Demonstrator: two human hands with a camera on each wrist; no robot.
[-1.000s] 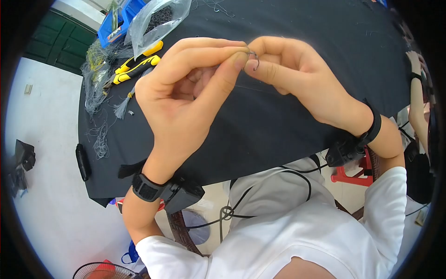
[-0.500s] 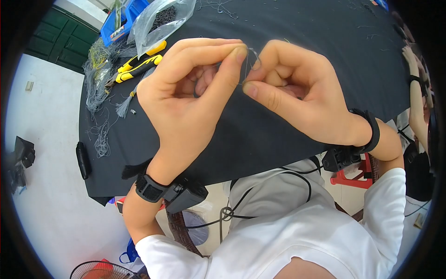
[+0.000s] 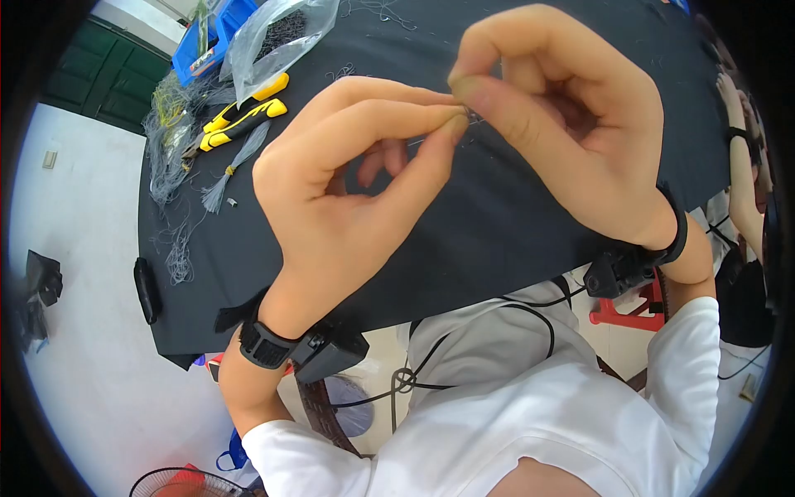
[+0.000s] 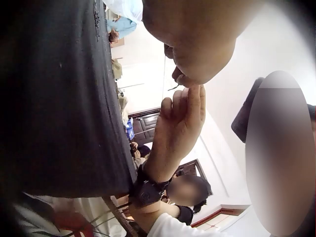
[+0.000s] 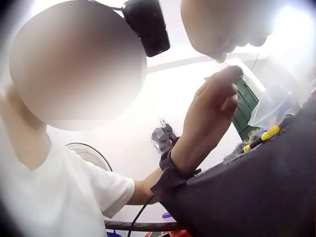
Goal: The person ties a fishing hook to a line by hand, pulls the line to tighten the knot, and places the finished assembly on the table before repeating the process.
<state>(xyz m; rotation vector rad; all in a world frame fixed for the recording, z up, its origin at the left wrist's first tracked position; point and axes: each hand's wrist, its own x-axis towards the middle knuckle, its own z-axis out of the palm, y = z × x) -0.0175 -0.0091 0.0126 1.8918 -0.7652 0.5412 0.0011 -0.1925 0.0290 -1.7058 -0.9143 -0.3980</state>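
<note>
Above the black-covered table (image 3: 397, 273) both hands meet, fingertips close together. My left hand (image 3: 319, 224) pinches a small dark fish hook (image 3: 474, 118) between thumb and index finger; most of it is hidden by the fingertips. Thin fishing line (image 4: 164, 74) runs down from the left hand in the left wrist view. Just right of and above the hook, my right hand (image 3: 613, 157) holds thumb against index finger, pinching the line, with its other fingers curled in. The pinched end itself is covered by the thumb.
Yellow-and-black pliers (image 3: 244, 124) lie at the left of the table, beside tangled grey line (image 3: 166, 161) and a tied bundle (image 3: 238, 170). Behind them are a clear plastic bag (image 3: 281, 62) of dark small pieces and a blue bin (image 3: 195, 54). Another person's arm (image 3: 743, 178) is at far right.
My right hand has moved up and away, turning over the left fingertips. The left hand has shifted slightly right. The hook's curve, plain to see earlier, is now mostly covered.
</note>
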